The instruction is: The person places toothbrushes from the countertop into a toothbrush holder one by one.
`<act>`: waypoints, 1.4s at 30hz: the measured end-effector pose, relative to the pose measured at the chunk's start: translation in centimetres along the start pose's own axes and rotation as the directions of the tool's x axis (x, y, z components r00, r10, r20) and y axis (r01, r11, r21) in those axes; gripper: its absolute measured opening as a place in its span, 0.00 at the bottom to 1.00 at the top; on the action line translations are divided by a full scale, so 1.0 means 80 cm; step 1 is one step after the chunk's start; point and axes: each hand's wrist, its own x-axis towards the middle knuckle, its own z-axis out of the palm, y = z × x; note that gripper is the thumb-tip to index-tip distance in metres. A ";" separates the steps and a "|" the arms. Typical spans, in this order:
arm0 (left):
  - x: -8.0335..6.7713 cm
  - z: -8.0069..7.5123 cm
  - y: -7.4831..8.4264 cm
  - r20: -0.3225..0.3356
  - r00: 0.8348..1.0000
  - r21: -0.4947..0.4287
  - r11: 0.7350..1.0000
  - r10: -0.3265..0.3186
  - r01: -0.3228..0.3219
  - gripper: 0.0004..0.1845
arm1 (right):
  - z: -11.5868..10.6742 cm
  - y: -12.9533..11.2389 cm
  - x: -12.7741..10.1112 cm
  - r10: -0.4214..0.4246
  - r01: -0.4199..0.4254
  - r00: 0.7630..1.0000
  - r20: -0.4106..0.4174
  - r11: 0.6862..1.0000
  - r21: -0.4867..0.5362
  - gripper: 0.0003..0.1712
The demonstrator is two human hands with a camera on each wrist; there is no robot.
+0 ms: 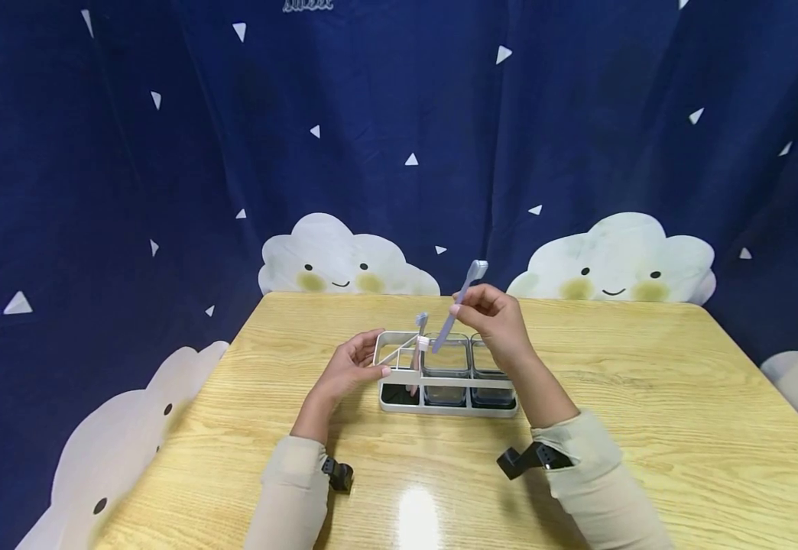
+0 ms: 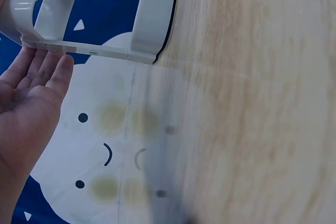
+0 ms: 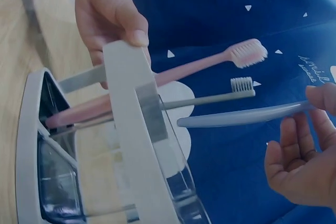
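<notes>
A white toothbrush holder stands on the table, with two clear cups in its middle and right sections. My left hand grips its left end, thumb on the front rail and fingers round the far side. Between thumb and fingers, my right hand pinches a pale purple toothbrush, tilted with its bristle head up and its handle end just over the holder. In the right wrist view, a pink toothbrush and a grey-green toothbrush stand in the holder's left section.
The holder sits mid-way on a light wooden table. Behind the table's far edge hangs a dark blue curtain with white triangles and smiling clouds. A black wrist camera is strapped over the right sleeve.
</notes>
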 end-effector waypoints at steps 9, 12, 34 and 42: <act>-0.001 0.000 -0.001 -0.003 1.000 0.002 1.000 -0.012 0.012 0.37 | 0.016 0.010 -0.003 0.001 0.002 0.999 -0.040 0.997 0.077 0.13; 0.000 0.000 -0.002 -0.008 1.000 0.000 1.000 -0.007 0.007 0.37 | 0.019 0.015 -0.001 0.004 -0.001 0.999 -0.034 0.997 0.077 0.12; 0.002 -0.001 0.000 -0.016 1.000 0.001 1.000 -0.011 0.011 0.36 | 0.024 0.058 0.005 0.123 -0.121 0.992 0.012 0.988 -0.091 0.13; 0.002 0.000 0.000 -0.012 1.000 -0.002 1.000 -0.010 0.010 0.36 | 0.028 0.061 0.002 0.182 -0.171 0.981 0.062 0.973 -0.158 0.08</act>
